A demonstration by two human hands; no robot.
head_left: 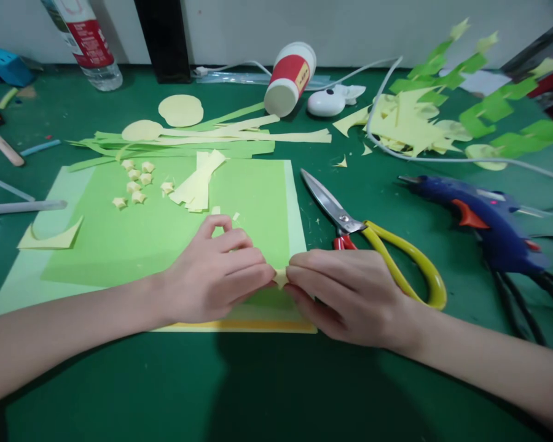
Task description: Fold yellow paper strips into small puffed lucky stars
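Observation:
My left hand [216, 273] and my right hand [345, 294] meet fingertip to fingertip over the near right corner of a stack of green paper sheets [138, 239]. Both pinch a tiny pale yellow folded paper piece [281, 277] between them. Several small yellow paper stars [136, 181] lie on the far left part of the green sheet. A bundle of short yellow paper strips [198, 184] rests beside them.
Yellow-handled scissors [373, 236] lie just right of my right hand. A blue glue gun [479, 218] sits at the right, its cable trailing. Long paper strips [221, 138], a tipped paper cup [289, 78], a bottle [85, 40] and green and yellow paper scraps [424, 120] lie further back.

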